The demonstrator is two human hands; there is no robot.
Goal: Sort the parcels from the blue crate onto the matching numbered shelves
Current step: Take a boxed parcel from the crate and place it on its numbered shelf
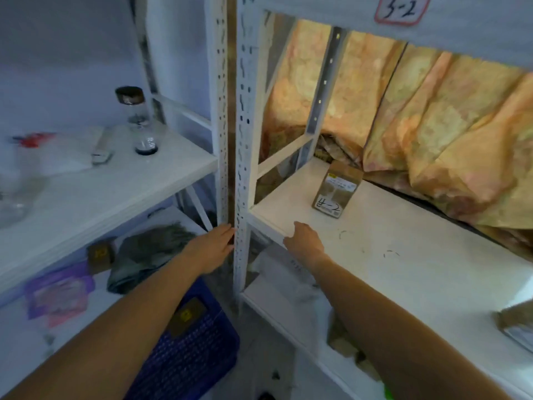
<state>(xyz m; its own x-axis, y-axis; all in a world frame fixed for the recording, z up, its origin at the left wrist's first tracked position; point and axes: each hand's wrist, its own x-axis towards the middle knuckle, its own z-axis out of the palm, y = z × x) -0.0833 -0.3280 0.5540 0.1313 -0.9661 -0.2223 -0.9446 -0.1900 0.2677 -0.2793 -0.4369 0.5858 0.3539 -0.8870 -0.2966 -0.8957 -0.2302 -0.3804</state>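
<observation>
Parcel [337, 189] on right shelf [403, 255], crate [196, 347] below, jar [138, 119] left

The crate [190, 350] is dark blue with a grid of small holes. The parcel [337, 192] is brown with a pale label, on a white shelf [403, 241]. The cloth [447, 111] is orange and yellow, blotchy. The tag [401, 8] has a red border. The packet [57, 293] is purple and pink.

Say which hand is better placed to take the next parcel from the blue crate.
Left. The empty left hand is nearer the blue crate, on its side of the post; the right hand rests on the shelf edge.
</observation>
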